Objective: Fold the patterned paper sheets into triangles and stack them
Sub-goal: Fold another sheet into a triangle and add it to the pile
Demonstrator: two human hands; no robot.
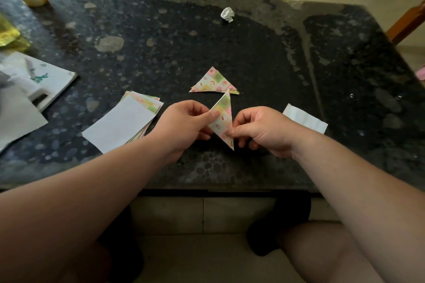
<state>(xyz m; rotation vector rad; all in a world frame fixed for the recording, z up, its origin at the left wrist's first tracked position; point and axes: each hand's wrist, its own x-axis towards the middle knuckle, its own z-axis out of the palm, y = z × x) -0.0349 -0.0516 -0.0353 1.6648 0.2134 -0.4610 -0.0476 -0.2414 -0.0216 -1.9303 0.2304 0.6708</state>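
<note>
Your left hand [184,122] and right hand [259,131] hold one folded triangle [222,119] between them, over the near part of the dark counter [161,41]. The fingers [212,114] of your left hand are clamped on its left corner, thumb on top, and your right thumb and forefinger pinch its lower edge. Just beyond its tip, the stack of finished triangles [213,81] lies flat. The pile of unfolded sheets [122,124] sits beside your left wrist, white side up. A white slip [305,119] lies behind your right hand, and a crumpled paper ball [227,14] lies farther back.
</note>
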